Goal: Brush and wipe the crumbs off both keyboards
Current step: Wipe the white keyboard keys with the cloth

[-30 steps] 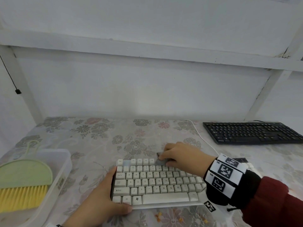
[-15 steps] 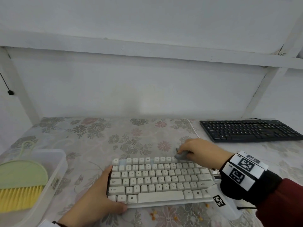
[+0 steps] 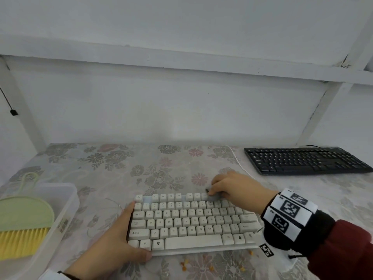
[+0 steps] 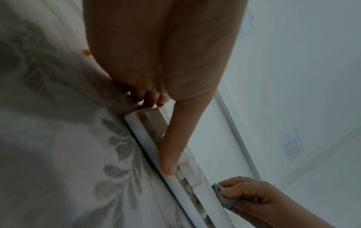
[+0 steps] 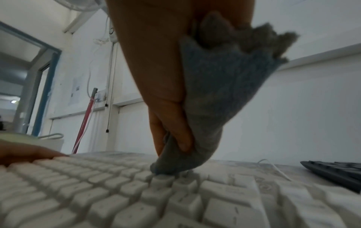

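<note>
A white keyboard (image 3: 191,223) lies at the front middle of the flowered table. My left hand (image 3: 119,241) grips its front left corner, thumb on the front edge and index finger (image 4: 171,146) straight along the left side. My right hand (image 3: 234,188) pinches a grey cloth (image 3: 214,197) and presses it on the right part of the top key row. In the right wrist view the cloth (image 5: 215,100) hangs from thumb and fingers, its tip touching the keys (image 5: 136,192). A black keyboard (image 3: 302,160) lies at the back right. Orange crumbs (image 3: 185,263) dot the tablecloth before the white keyboard.
A clear plastic box (image 3: 66,201) at the left edge holds a green brush with yellow bristles (image 3: 22,225). A white cable (image 3: 238,160) runs from the white keyboard toward the back wall. A wall with white beams closes the table's far side.
My right hand has slid the cloth to the right along the top key row, from the middle to the right part. The left hand keeps its hold on the corner.
</note>
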`<state>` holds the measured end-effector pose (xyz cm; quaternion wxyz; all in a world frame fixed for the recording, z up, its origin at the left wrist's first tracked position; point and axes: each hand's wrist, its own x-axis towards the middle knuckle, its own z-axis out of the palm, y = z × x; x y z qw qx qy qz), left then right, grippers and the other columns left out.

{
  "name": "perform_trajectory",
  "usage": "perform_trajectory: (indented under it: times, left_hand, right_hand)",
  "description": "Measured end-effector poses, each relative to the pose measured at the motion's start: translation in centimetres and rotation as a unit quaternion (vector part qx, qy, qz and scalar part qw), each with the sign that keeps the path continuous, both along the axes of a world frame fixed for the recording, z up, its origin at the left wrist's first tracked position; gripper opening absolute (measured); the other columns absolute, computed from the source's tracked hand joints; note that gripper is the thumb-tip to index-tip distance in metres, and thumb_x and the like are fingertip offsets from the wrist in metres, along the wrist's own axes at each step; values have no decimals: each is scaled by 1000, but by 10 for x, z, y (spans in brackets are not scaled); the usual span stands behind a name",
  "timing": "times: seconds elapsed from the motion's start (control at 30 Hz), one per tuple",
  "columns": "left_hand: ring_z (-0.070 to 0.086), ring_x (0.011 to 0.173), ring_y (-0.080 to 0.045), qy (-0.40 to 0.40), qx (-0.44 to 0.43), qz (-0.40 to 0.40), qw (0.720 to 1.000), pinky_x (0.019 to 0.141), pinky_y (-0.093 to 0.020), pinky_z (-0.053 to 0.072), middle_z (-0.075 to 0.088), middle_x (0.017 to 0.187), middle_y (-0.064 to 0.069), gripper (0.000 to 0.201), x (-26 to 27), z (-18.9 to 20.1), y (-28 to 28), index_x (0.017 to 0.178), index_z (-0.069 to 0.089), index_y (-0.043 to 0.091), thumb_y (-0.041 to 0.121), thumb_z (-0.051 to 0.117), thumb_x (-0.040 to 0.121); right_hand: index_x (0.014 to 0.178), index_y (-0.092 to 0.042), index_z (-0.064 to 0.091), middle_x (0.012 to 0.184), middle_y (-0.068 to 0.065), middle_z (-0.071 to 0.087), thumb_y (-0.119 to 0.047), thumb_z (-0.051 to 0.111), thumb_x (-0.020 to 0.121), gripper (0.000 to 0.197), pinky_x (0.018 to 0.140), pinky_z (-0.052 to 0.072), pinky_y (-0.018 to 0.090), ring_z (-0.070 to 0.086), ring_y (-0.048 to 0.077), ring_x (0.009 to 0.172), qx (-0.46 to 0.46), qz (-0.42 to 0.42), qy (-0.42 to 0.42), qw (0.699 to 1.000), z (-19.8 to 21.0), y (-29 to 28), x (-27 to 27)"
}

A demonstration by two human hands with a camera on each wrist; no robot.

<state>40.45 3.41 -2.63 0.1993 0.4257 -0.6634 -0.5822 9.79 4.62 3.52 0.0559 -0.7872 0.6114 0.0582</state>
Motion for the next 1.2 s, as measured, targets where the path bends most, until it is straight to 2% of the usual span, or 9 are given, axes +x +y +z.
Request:
perform_trajectory:
  times: [0.13, 0.23, 0.33, 0.4, 0.57, 0.77, 0.97, 1.1, 1.2]
  left_hand:
    - [64, 101, 4, -8, 2, 12, 1000, 70, -13, 52, 66, 115, 17, 99, -2, 2, 1, 124, 36, 47, -14, 78, 58]
    - [64, 100, 4, -7, 5, 19, 1000, 69, -13, 53, 65, 116, 8, 98, -2, 3, 1, 122, 37, 48, -15, 78, 58]
    - [64, 101, 3, -6, 11, 19, 1000, 71, -15, 53, 64, 118, 9, 100, -2, 3, 2, 123, 35, 48, -12, 80, 57]
    - [64, 101, 3, -8, 12, 19, 1000, 71, -15, 53, 64, 118, 10, 100, -1, 3, 2, 125, 36, 46, -12, 80, 57]
    - [64, 101, 2, -5, 16, 6, 1000, 71, -14, 53, 65, 112, 25, 96, -2, 3, 3, 129, 36, 39, -14, 78, 60]
    - [63, 102, 5, 5, 11, 6, 1000, 72, -13, 53, 61, 111, 34, 97, -1, 3, 3, 121, 35, 47, -15, 78, 60]
    - [61, 94, 14, 1, 2, 11, 1000, 67, -8, 50, 59, 100, 44, 89, -2, 1, 2, 114, 38, 45, -15, 77, 61]
    - [60, 97, 14, 0, 2, 14, 1000, 69, -8, 50, 57, 103, 45, 93, -2, -1, 2, 115, 35, 50, -11, 79, 61]
    - [59, 99, 14, 0, -1, 12, 1000, 70, -9, 50, 56, 104, 46, 96, -2, -2, 1, 116, 31, 53, -9, 80, 61]
  right_hand:
    - [117, -33, 64, 122, -12, 56, -23, 49, 98, 27, 66, 32, 25, 29, 10, 91, -2, 6, 64, 998, 8, 4, -15]
    - [118, -30, 63, 126, -10, 52, -9, 45, 95, 36, 68, 32, 26, 35, 15, 100, 18, 24, 98, 995, 8, 6, -12]
    - [114, -25, 65, 119, -5, 53, -18, 46, 97, 27, 75, 41, 30, 40, 21, 108, 16, 27, 103, 994, 6, 4, -7]
    - [111, -21, 66, 113, -2, 55, -26, 47, 98, 24, 81, 45, 33, 43, 24, 107, 23, 18, 112, 993, 3, 0, -2]
    - [102, -13, 67, 106, 3, 57, -6, 52, 93, 19, 77, 44, 32, 46, 27, 105, 9, -8, 139, 990, -4, -12, 8]
    - [109, -14, 63, 109, 5, 57, -16, 50, 96, 19, 81, 42, 33, 48, 28, 108, -7, -75, 93, 993, -2, -16, 2]
    - [122, -24, 62, 114, -1, 60, -21, 47, 96, 30, 89, 41, 28, 54, 18, 106, 9, -76, -48, 996, 8, -1, -14]
    - [117, -27, 66, 108, -2, 60, -39, 43, 98, 32, 83, 45, 30, 54, 18, 99, 0, -50, -5, 999, -3, 19, -18]
    - [117, -31, 66, 109, -3, 61, -32, 46, 98, 27, 84, 45, 31, 54, 18, 101, -10, -82, 19, 996, -4, 24, -37]
